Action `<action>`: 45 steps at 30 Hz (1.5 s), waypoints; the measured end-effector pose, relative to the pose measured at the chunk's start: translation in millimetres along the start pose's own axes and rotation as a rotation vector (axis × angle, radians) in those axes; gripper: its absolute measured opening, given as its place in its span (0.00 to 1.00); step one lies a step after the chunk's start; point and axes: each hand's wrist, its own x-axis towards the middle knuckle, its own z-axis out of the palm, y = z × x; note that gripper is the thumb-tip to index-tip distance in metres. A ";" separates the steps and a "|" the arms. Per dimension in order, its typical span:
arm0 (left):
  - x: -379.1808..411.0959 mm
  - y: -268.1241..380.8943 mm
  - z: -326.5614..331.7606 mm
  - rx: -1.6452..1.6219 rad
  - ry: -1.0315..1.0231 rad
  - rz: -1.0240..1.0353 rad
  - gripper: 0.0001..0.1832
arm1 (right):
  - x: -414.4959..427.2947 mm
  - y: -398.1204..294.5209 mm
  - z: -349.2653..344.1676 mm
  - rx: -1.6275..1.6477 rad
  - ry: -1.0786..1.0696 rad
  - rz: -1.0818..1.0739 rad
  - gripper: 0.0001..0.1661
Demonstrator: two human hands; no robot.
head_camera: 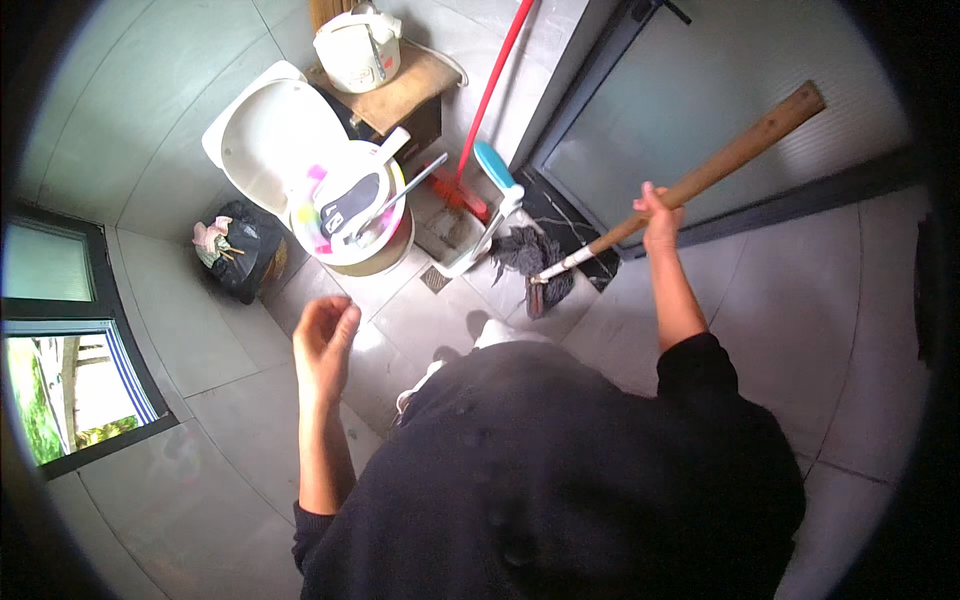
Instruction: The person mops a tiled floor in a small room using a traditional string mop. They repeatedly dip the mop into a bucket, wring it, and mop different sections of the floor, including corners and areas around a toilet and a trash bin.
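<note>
My right hand (pixel 661 217) grips the wooden handle (pixel 720 165) of a string mop. The handle slants from upper right down to a white lower section. Its dark grey mop head (pixel 531 259) rests on the tiled floor beside a black stone threshold (pixel 559 214). My left hand (pixel 324 349) is raised at the left, apart from the mop. Its fingers are loosely curled, with nothing visible in them. Below my dark top, a white shoe (pixel 510 332) shows near the mop head.
A lidded white tub (pixel 345 262) holds assorted items. Beside it stand a dustpan (pixel 450 232), a red broom (pixel 495 82) and a floor drain (pixel 434 280). A rice cooker (pixel 360 56) sits on a cabinet (pixel 405 94). Left is a black rubbish bag (pixel 251 259); right, a frosted-glass door (pixel 675 97).
</note>
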 end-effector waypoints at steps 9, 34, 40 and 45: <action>10.6 -44.0 37.0 0.143 -0.125 -0.174 0.10 | 69.8 -141.4 -49.9 0.115 0.015 -0.131 0.15; -43.3 -219.3 -5.5 0.809 0.012 -0.589 0.16 | 20.0 221.8 -204.6 -0.567 -0.714 0.647 0.18; -117.9 -268.4 -28.3 0.455 0.261 -1.065 0.16 | -43.4 260.0 -81.8 -0.706 -1.098 1.245 0.09; -106.8 -283.1 -38.2 0.462 0.301 -0.922 0.16 | -68.6 295.6 -34.5 -0.656 -1.496 1.119 0.12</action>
